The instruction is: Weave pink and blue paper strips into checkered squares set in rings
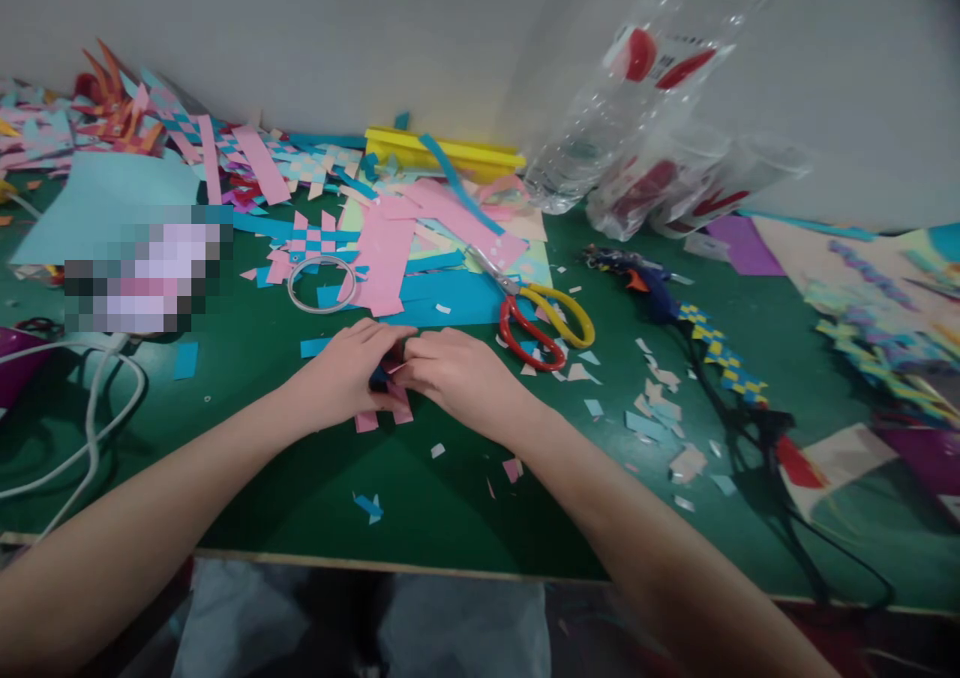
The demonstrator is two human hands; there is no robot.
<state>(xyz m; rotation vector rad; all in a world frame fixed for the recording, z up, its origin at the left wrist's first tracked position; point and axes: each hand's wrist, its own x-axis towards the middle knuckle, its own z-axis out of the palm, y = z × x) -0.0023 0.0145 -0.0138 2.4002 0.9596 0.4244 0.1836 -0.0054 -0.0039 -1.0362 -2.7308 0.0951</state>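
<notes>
Between hands [339, 376] [463, 376], half-hidden pink paper [402, 405]

Left forearm [180, 488] and right forearm [622, 518] showing bare, narrowing toward left hand [337, 373] and right hand [461, 373], both going bare too. Near edge: person wearing pale grey-blue trousers [472, 618], cloth looking plain, showing left and right of a dark gap.

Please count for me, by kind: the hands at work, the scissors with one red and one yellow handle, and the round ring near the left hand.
Hands, left hand and right hand: 2
Scissors: 1
Round ring: 1
Total: 4
</notes>
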